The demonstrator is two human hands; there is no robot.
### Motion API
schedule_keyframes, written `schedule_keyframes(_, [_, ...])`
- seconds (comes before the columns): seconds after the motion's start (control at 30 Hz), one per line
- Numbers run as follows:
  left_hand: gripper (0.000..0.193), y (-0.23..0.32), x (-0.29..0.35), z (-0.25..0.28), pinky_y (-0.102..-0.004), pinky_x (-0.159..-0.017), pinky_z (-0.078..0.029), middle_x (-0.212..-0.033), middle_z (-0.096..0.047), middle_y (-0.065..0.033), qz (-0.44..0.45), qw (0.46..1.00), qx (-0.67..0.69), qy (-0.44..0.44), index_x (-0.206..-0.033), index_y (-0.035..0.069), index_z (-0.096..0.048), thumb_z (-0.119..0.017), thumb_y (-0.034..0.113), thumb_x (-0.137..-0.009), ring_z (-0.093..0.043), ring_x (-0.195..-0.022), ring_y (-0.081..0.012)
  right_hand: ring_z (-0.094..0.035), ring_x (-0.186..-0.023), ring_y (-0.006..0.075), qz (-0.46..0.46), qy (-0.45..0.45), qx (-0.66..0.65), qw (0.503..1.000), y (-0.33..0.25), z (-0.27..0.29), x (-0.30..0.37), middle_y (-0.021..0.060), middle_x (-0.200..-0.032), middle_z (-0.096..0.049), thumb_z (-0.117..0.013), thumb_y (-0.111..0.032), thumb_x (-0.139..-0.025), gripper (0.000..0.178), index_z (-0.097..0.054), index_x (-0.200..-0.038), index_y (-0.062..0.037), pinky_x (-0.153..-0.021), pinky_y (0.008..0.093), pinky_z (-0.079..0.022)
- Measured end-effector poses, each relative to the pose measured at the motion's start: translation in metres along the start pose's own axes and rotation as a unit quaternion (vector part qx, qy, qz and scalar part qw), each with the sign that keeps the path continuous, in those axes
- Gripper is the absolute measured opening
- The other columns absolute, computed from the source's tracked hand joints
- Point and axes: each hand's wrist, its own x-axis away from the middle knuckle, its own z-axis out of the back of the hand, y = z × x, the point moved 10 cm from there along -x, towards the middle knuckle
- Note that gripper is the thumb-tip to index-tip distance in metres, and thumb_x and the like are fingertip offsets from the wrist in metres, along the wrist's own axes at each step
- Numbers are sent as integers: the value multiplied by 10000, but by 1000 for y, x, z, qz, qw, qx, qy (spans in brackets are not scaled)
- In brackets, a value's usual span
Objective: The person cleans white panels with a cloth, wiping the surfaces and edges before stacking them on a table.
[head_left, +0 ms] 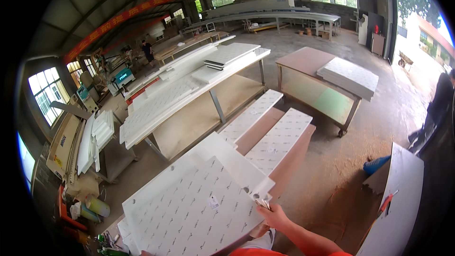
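Observation:
My right hand (274, 215) is closed at the right edge of a white panel (189, 213) covered in printed protective film. Small pale pieces (263, 204) show at its fingertips, too small to name. Round holes mark the corner of a plain white board (237, 166) beneath the film-covered panel, close to that hand. Of my left hand (145, 253), only a sliver of skin shows at the bottom edge by the panel's near side; its fingers are hidden. A small label (214, 202) lies on the film.
Ahead are stacks of film-covered panels (279, 140) and a long table (218, 106) loaded with white boards. A wheeled table (303, 59) stands beyond at right. Near right, a white board (403, 194) carries a red-handled tool (387, 201). People stand at far left and right.

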Motion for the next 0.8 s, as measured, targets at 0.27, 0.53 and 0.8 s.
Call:
schedule_keyframes(0.27, [439,165,167,-234,-427,-665,-525,-939,-712,-132,-53,968,153,-191,-1103,-124,-690,-670,308,-1027,-636,-778,-252,-608,-670,114,61,142,-99,983,-95,216,-57,16,-811,-671,-676,-259,-1033,292,-723,-982,24,-552,310,-466])
schedule_keyframes(0.53, [391,393,483,-495,-395,-600,-400,-711,-537,-24,-121,864,113,-475,-789,-37,-628,-646,267,-1035,-454,-675,-155,-552,-570,75,115,329,-193,917,-85,454,-29,-2,-762,-638,-673,-186,-1040,201,-705,-905,-40,-496,268,-405])
schedule_keyframes(0.8, [465,519,871,-665,-411,-609,-432,-741,-626,-57,-287,747,80,-594,-790,-103,-642,-614,284,-1046,-517,-678,-136,-612,-707,82,193,520,-257,792,-15,682,-11,-7,-876,-682,-703,-151,-1027,154,-730,-1050,-1,-617,269,-485])
